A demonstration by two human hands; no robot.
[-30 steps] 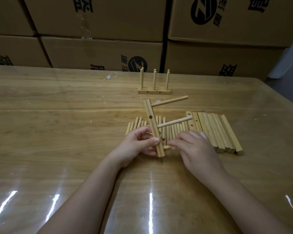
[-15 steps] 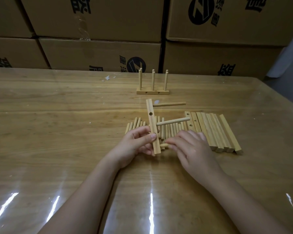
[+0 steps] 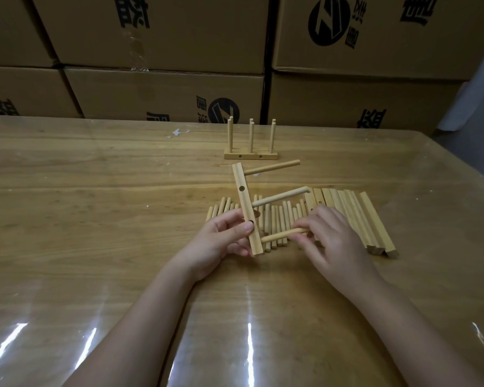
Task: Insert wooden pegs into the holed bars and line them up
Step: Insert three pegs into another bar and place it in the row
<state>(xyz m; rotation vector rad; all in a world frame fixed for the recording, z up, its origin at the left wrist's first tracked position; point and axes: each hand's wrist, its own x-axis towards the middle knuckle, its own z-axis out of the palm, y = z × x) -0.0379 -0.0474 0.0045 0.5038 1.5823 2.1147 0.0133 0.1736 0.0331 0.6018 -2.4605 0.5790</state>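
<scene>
1. Two pegs already stick out sideways from the holed bar (image 3: 246, 208) in the head view: an upper peg (image 3: 271, 171) and a middle peg (image 3: 280, 196), both pointing right.
2. The left hand (image 3: 221, 236) grips this bar near its lower end. The thumb lies across the front face and the fingers curl behind, holding the bar tilted over the loose pegs (image 3: 277, 219).
3. The right hand (image 3: 333, 238) pinches a third peg (image 3: 284, 235) at its right end. The peg's free tip is at the bar's lower end, but I cannot tell whether it has entered a hole.
4. These parts look light, stiff and smooth. The peg will likely steer best if pinched nearer its tip and pushed straight in, with the bar braced close to the hole so it does not twist.
5. Spare bars (image 3: 352, 216) lie in a row on the counter (image 3: 95, 205) to the right. A finished bar (image 3: 250, 156) with upright pegs stands farther back, in front of cardboard boxes (image 3: 162, 90).
</scene>
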